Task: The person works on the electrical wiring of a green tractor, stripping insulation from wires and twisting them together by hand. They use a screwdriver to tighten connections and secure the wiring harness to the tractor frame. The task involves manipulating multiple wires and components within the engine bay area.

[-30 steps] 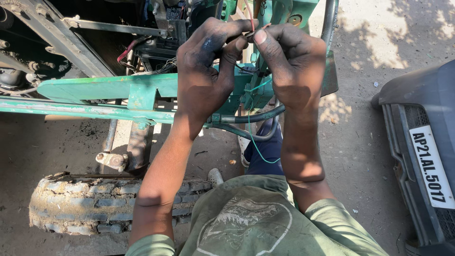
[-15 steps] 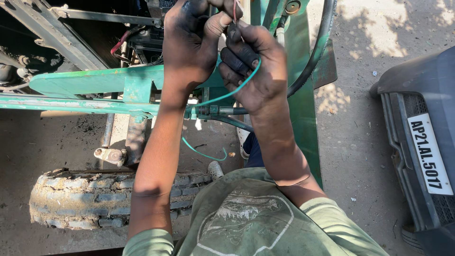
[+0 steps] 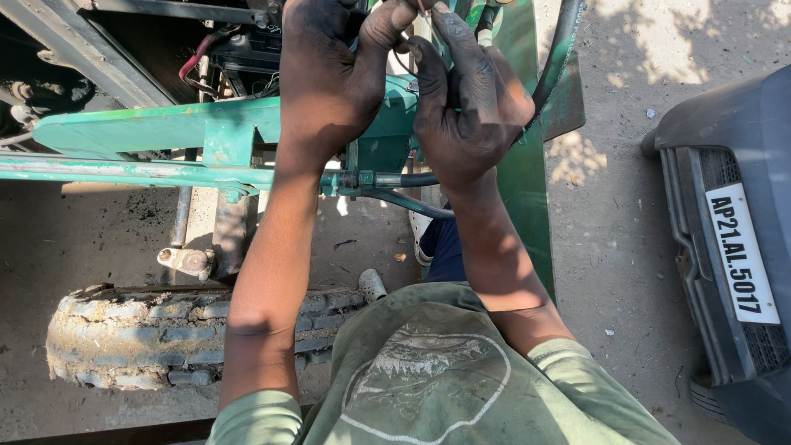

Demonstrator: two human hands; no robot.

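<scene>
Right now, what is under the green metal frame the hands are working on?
Under the green frame lie a muddy tyre and dusty ground. The left hand and right hand cover the wires they pinch.

Both hands are raised side by side at the top of the view, the left hand [image 3: 325,82] left of the right hand [image 3: 470,107], their fingers [image 3: 395,16] meeting over a thin wire [image 3: 422,7]. Beneath them a frame rail [image 3: 140,171] runs from the left edge across to a hose [image 3: 412,179] under the right wrist. A tyre [image 3: 181,334] lies on the ground below the rail, left of the person's shirt [image 3: 428,379]. A vehicle bumper [image 3: 725,239] stands at the right edge, well apart from the hands.
</scene>
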